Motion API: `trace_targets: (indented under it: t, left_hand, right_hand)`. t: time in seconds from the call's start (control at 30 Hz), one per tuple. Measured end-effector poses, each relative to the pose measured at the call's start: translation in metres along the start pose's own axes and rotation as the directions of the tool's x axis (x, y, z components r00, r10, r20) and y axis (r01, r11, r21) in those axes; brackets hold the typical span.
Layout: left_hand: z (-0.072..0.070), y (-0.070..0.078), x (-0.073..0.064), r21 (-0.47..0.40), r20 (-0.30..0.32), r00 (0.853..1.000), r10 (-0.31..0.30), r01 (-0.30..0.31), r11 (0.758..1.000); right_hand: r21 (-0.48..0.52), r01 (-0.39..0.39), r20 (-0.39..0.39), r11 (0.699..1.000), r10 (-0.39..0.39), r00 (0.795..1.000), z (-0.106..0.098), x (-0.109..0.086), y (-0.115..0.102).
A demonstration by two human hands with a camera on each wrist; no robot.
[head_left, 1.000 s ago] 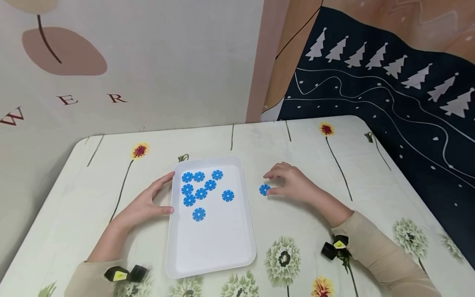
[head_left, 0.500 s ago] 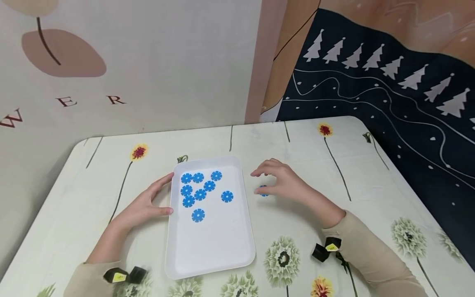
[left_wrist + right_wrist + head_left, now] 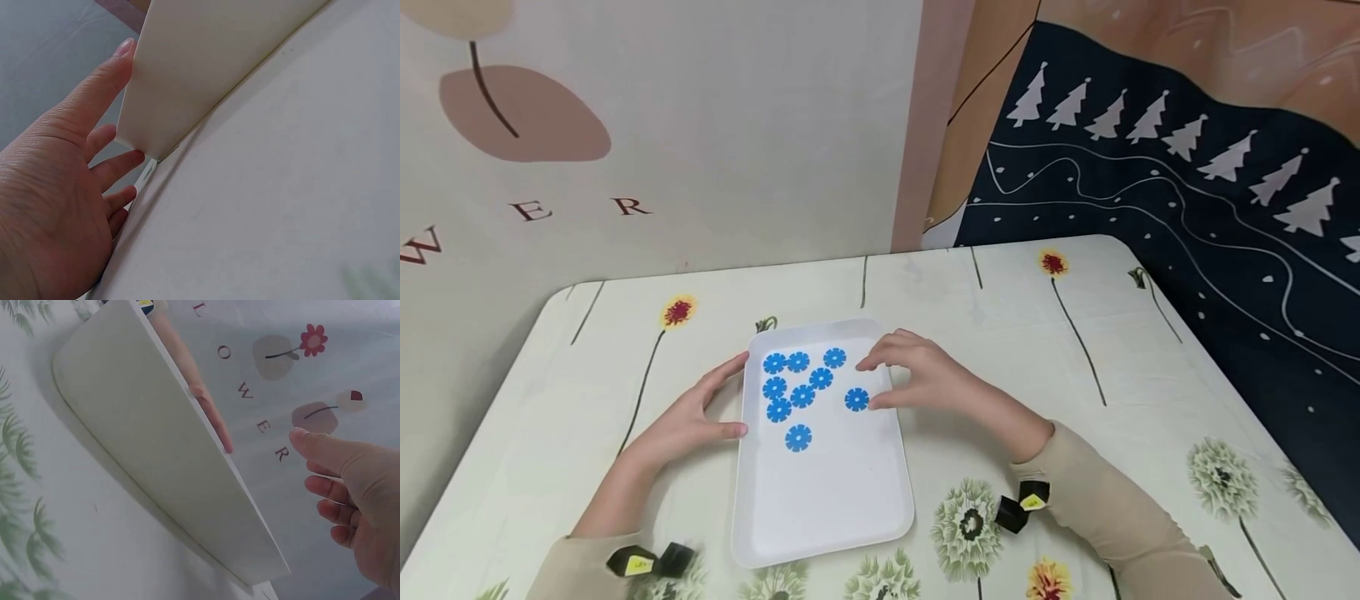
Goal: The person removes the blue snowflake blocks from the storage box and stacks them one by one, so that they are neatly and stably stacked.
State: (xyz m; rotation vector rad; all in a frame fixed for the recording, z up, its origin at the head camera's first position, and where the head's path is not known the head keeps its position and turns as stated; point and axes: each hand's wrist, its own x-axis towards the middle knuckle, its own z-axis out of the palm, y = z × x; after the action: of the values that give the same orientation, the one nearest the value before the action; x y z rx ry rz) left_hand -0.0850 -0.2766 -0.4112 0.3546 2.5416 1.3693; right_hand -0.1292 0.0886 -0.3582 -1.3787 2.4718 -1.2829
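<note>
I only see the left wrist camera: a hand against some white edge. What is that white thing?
Observer: A white tray on a flower-printed table. The left hand rests against its left rim.
Operator: Anything in it?
Observer: Nine blue flower-shaped discs, all in its far half.
Operator: And the other hand?
Observer: The right hand is at the tray's far right rim, thumb tip beside one disc. I cannot tell whether it holds anything.

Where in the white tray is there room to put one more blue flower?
The near half of the tray, below the lowest blue flower, is bare. The far end is crowded: a cluster of blue flowers sits between the left hand on the left rim and the right hand over the right rim.
</note>
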Motion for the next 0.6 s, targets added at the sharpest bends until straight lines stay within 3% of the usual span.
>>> trace_targets:
  t: [0.4, 0.6]
  left_hand:
    - [0.0, 0.002, 0.0, -0.014, 0.004, 1.0, 0.025, -0.025, 1.0]
    - [-0.001, 0.003, 0.0, -0.018, 0.008, 1.0, 0.028, -0.028, 0.999]
  right_hand:
    - [-0.039, 0.011, 0.192, 0.999, -0.003, 0.981, 0.028, 0.022, -0.01]
    - [-0.035, 0.004, 0.244, 0.999, 0.004, 0.97, 0.039, 0.034, -0.014]
